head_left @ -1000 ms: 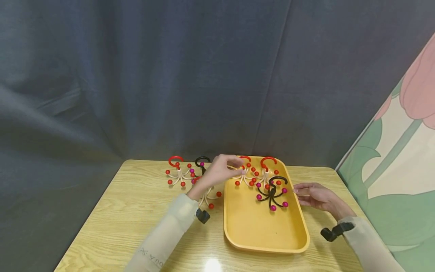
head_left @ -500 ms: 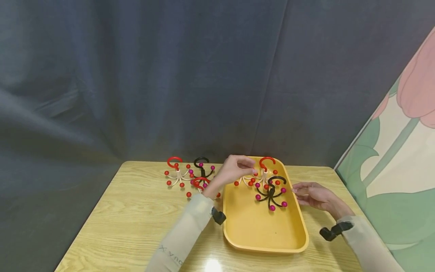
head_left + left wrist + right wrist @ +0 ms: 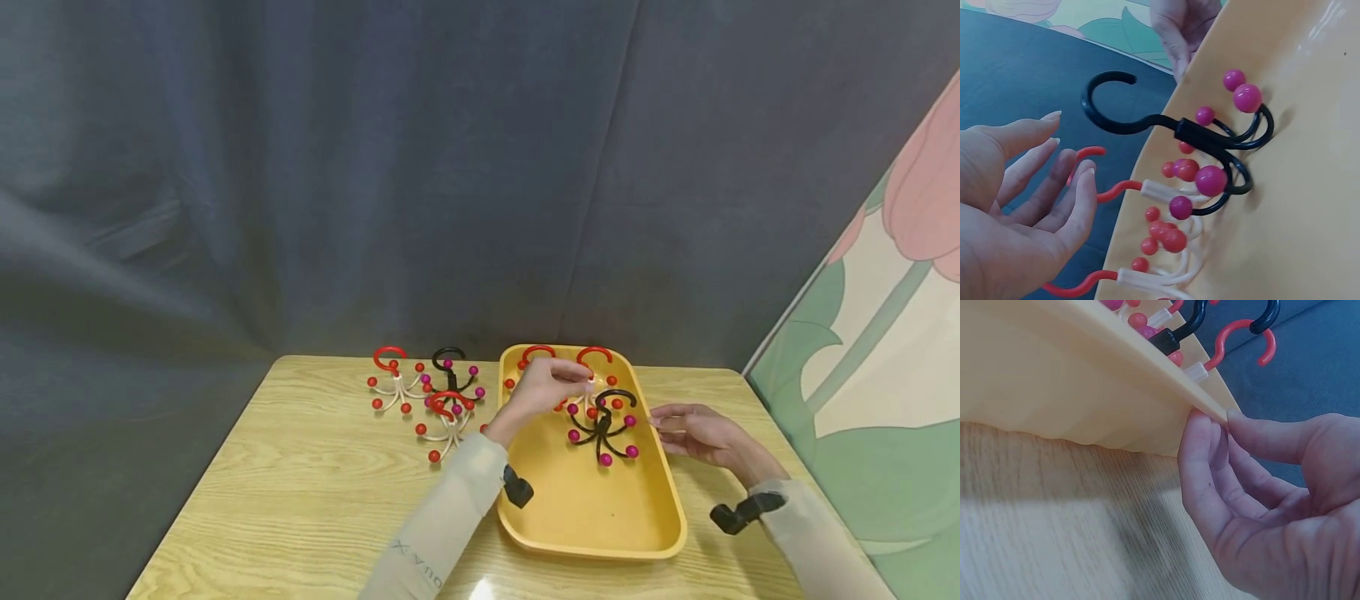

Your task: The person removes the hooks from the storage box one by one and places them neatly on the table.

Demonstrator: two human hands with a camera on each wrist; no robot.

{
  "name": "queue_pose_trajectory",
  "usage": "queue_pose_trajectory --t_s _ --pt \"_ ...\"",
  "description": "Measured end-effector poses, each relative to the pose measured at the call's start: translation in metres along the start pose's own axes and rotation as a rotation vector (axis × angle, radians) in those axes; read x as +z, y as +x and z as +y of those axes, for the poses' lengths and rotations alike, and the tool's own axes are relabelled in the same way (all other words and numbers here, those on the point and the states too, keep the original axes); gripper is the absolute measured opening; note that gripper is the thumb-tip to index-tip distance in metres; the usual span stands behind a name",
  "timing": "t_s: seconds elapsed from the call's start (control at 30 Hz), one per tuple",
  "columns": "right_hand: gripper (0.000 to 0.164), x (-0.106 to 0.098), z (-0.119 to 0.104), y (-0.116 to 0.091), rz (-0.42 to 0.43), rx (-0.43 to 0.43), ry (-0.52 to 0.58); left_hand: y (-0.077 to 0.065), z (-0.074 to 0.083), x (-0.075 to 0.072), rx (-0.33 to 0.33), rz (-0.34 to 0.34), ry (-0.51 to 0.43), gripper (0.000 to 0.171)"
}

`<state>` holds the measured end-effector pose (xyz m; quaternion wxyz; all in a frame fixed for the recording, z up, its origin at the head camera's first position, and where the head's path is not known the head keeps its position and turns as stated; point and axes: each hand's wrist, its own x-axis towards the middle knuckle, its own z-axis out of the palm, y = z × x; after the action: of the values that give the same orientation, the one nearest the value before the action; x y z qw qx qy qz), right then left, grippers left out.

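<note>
My left hand (image 3: 542, 390) hovers over the back part of the yellow tray (image 3: 585, 550), fingers loosely bent. In the left wrist view a gap separates its thumb from its fingers, beside the hooks' curved tops. In the tray stand a black multi-arm hook with magenta ball tips (image 3: 602, 427) and two red-topped white hooks with red balls, one at the back right (image 3: 595, 354) and one (image 3: 538, 350) partly hidden by my left hand. On the tray's right side, my right hand (image 3: 701, 433) pinches the rim between thumb and fingers, clearest in the right wrist view.
Left of the tray, three more hooks stand close together on the wooden table (image 3: 300, 483): a red-and-white one (image 3: 397, 382), a black one (image 3: 452, 382) and a nearer red-and-white one (image 3: 452, 429). A dark curtain (image 3: 450, 183) hangs behind; a flower-painted panel (image 3: 900, 367) borders the right.
My left hand has moved rightward across the tray, from the back-left hook toward the back-right one. The nearer table hook is less covered now. My right hand stays on the rim.
</note>
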<state>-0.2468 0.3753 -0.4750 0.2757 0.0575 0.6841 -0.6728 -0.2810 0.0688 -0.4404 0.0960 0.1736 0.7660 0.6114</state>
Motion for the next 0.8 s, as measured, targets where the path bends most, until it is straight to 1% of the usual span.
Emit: queue_pose_trajectory --t_s 0.07,0.17,0.3,0.5,0.67,0.8 --pt "0.016 -0.002 0.001 0.0 -0.008 -0.006 0.005 0.0 -0.002 0.005 -0.016 0.008 0.0 0.018" --pt "0.016 -0.005 0.002 -0.002 -0.019 -0.01 0.019 0.0 -0.005 0.012 -0.026 0.016 -0.032 0.017" --pt "0.017 -0.007 0.004 -0.002 -0.032 -0.009 0.025 -0.001 -0.007 0.021 -0.021 0.024 -0.068 0.02" --pt "0.016 -0.008 0.006 -0.002 -0.031 -0.006 0.018 -0.003 -0.009 0.033 -0.017 0.044 -0.038 0.019" --pt "0.014 -0.007 0.005 -0.002 -0.04 -0.009 0.019 -0.005 -0.011 0.039 -0.019 0.069 -0.047 0.017" --pt "0.016 -0.006 0.003 0.0 -0.04 0.0 0.02 -0.004 -0.013 0.042 -0.042 0.089 -0.065 0.017"
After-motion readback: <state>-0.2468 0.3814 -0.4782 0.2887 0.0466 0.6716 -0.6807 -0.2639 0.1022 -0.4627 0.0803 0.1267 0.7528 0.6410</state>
